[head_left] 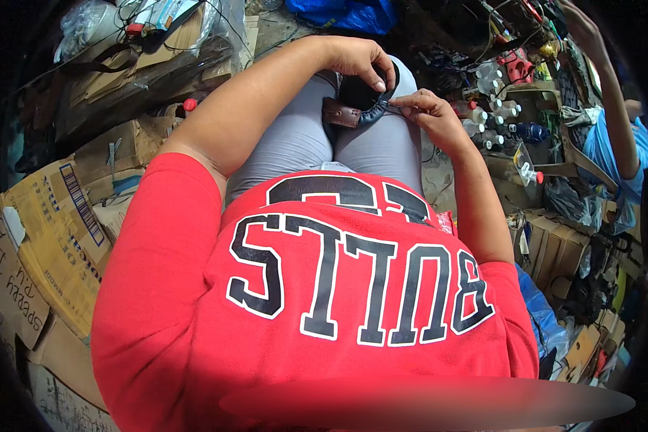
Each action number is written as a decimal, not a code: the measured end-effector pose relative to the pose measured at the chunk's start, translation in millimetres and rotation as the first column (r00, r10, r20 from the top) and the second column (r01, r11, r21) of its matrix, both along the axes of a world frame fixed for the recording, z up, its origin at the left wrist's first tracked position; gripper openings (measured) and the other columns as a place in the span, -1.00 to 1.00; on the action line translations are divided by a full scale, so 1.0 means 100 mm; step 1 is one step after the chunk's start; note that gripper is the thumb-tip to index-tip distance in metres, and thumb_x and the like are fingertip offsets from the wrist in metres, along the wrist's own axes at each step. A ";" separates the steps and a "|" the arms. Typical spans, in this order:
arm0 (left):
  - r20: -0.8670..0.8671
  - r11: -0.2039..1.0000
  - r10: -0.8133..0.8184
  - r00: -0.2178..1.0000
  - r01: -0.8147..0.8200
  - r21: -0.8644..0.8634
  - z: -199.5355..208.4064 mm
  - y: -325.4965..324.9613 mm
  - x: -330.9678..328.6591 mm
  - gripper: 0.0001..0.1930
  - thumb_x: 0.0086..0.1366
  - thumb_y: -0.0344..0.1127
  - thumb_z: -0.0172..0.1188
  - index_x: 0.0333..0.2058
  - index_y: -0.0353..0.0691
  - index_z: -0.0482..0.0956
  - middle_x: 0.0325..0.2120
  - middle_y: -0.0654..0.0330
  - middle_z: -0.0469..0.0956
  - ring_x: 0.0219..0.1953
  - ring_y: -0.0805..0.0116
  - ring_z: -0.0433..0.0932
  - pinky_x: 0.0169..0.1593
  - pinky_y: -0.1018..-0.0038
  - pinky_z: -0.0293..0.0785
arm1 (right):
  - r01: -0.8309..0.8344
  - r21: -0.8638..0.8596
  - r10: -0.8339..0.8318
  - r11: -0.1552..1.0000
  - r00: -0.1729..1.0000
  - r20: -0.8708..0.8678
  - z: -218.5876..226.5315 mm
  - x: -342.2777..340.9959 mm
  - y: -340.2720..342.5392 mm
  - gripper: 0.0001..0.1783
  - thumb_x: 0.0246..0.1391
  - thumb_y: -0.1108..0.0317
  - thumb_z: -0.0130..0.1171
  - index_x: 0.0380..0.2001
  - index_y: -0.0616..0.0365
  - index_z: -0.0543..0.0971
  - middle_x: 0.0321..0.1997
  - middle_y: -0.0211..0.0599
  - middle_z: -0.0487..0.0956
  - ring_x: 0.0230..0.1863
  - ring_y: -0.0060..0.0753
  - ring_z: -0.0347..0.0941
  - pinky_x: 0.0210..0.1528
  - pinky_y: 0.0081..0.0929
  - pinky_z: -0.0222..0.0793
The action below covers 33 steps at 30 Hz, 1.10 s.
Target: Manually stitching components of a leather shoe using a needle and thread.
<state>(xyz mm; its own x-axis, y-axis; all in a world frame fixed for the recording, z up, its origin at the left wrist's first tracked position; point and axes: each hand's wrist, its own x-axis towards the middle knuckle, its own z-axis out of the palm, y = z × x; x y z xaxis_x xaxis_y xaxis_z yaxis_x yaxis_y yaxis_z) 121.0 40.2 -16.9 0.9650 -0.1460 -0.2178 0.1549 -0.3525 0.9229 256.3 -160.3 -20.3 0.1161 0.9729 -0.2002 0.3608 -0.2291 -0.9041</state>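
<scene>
A black and brown leather piece (pixel 344 114) with a dark opening and a gathered, puckered edge rests on my lap between my thighs. It resembles a small shoe, but its exact kind I cannot make out. From above, my left hand (pixel 367 63) is closed on its upper rim, fingers curled in and thumb pressed against it. On the other side, my right hand (pixel 428 114) pinches with thumb and forefinger beside the puckered edge. Whatever lies between those fingertips is too small to name.
Cardboard boxes (pixel 54 237) are piled at my left, near a low surface (pixel 108 90) loaded with cardboard and plastic. Several bottles (pixel 491 108) stand at the right, with more boxes (pixel 554 248) nearer. Another person's arm (pixel 615 93) reaches up at far right. A blue plastic sheet (pixel 345 13) lies ahead.
</scene>
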 end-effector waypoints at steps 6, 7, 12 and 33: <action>-0.046 0.993 0.058 0.997 -0.053 0.107 0.02 -0.10 -0.03 -0.72 0.04 -0.34 0.28 -0.24 -0.27 0.58 -0.32 0.21 0.56 -0.20 0.41 0.48 -0.04 0.49 0.34 | 0.046 0.168 -0.084 0.985 0.970 0.228 0.01 -0.19 0.07 -0.81 -0.10 0.44 0.29 -0.32 0.07 0.64 -0.50 -0.40 0.43 -0.40 -0.57 0.35 -0.33 -0.57 0.28; 0.155 0.943 0.184 0.971 -0.219 0.250 -0.03 -0.12 -0.07 -0.71 0.05 -0.36 0.25 -0.20 -0.25 0.56 -0.29 0.17 0.53 -0.17 0.34 0.47 -0.04 0.46 0.35 | 0.031 0.221 -0.095 0.975 0.954 0.286 0.03 -0.22 0.07 -0.80 -0.13 0.42 0.31 -0.34 0.06 0.64 -0.53 -0.38 0.43 -0.44 -0.55 0.33 -0.38 -0.56 0.27; 0.399 0.798 0.346 0.849 -0.490 0.351 -0.05 -0.16 -0.49 -0.63 0.10 -0.49 0.13 -0.07 -0.13 0.51 -0.26 0.06 0.44 -0.10 0.13 0.43 -0.02 0.40 0.36 | 0.007 0.231 -0.083 0.973 0.943 0.322 0.09 -0.25 -0.02 -0.79 -0.11 0.46 0.26 -0.33 0.00 0.65 -0.50 -0.34 0.46 -0.47 -0.42 0.39 -0.37 -0.52 0.31; 0.408 0.750 0.549 0.730 -0.645 0.144 -0.08 -0.59 -0.82 -0.85 0.00 -0.38 0.27 -0.39 0.00 0.69 -0.55 0.29 0.39 -0.37 0.33 0.40 -0.27 0.41 0.29 | 0.035 0.131 -0.085 0.991 0.914 0.397 0.13 -0.35 -0.15 -0.60 -0.08 0.56 0.09 -0.17 -0.12 0.62 -0.39 -0.25 0.47 -0.39 -0.30 0.45 -0.26 -0.47 0.37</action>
<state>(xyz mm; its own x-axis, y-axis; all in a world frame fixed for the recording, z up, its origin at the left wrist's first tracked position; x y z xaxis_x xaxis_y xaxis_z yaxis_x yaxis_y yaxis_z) 39.2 -19.3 -25.0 0.8478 0.5003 0.1759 0.1313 -0.5193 0.8445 221.1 -175.6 -7.7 0.2210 0.9752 -0.0085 0.6876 -0.1620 -0.7078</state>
